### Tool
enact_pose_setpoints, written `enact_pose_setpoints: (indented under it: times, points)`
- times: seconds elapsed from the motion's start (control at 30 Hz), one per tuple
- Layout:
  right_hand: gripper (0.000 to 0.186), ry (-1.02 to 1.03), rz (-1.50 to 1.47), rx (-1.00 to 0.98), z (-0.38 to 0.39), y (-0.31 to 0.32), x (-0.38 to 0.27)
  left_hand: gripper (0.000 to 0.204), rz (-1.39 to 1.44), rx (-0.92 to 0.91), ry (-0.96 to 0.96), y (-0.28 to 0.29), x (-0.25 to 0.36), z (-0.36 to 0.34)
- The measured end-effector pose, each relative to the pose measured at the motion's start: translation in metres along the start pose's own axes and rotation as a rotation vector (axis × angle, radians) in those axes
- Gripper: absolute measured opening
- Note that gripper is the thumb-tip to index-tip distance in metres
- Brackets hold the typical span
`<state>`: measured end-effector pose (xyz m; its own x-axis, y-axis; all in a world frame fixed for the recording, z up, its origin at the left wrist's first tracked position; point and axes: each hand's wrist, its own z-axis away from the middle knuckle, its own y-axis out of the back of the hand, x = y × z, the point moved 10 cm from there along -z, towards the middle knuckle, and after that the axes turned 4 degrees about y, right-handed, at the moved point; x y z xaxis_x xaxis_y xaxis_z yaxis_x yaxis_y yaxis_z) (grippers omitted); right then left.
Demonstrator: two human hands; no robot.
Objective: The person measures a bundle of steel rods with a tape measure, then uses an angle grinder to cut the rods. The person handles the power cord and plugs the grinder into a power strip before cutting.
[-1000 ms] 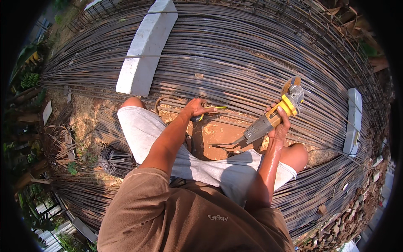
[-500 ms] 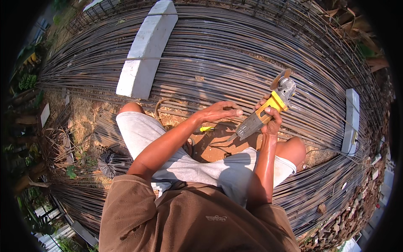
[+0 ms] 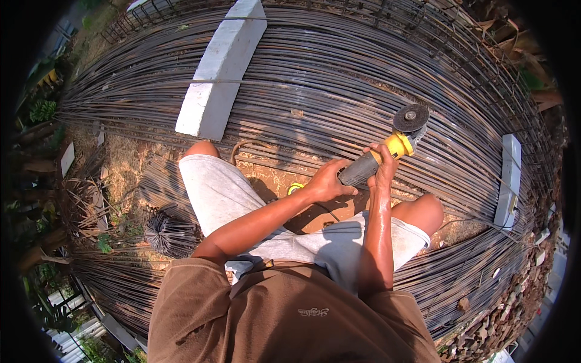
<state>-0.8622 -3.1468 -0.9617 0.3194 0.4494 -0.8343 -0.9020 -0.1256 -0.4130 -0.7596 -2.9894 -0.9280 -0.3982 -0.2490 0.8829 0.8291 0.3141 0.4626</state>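
An angle grinder (image 3: 363,169) with a yellow and grey body is held up in front of me, tilted with its head away to the right. Its dark round disc (image 3: 411,118) faces up toward me. My right hand (image 3: 382,166) wraps round the body just behind the yellow gear housing. At the rear end, my left hand (image 3: 331,180) is closed round the grey handle; part of its fingers is hidden behind the tool. Below, a yellow thing (image 3: 295,189), too covered to name, lies on the ground behind my left forearm.
Long steel bars (image 3: 315,91) spread across the ground ahead. A white concrete block (image 3: 221,72) lies across them at left, another white block (image 3: 509,181) at right. A bundle of short rods (image 3: 166,233) lies by my left leg. Rubble (image 3: 493,327) is heaped at lower right.
My left hand has come in from open beside the grinder to grip its rear end. The grinder has rolled, so its disc now shows its flat face.
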Motion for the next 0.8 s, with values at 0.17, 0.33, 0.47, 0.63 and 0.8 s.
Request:
enact_pose_setpoints:
  times: [0.17, 0.33, 0.47, 0.63, 0.8]
  points:
    - [0.015, -0.001, 0.003, -0.100, -0.006, -0.016, -0.002, 0.053, 0.692, -0.056, 0.300, -0.016, -0.052, 0.018]
    - [0.014, 0.047, 0.122, -0.184, -0.007, -0.020, 0.000, 0.049, 0.339, 0.154, 0.180, -0.009, -0.040, 0.023]
    - [0.013, 0.042, 0.211, -0.202, 0.002, -0.030, 0.008, 0.050, 0.205, 0.221, 0.195, -0.007, -0.051, 0.030]
    - [0.013, -0.019, 0.153, -0.254, 0.001, -0.028, 0.016, 0.072, 0.421, -0.276, 0.433, -0.043, -0.060, 0.017]
    - [0.022, -0.051, 0.181, -0.257, 0.021, -0.051, 0.007, 0.094, 0.468, -0.328, 0.380, -0.051, -0.059, 0.014]
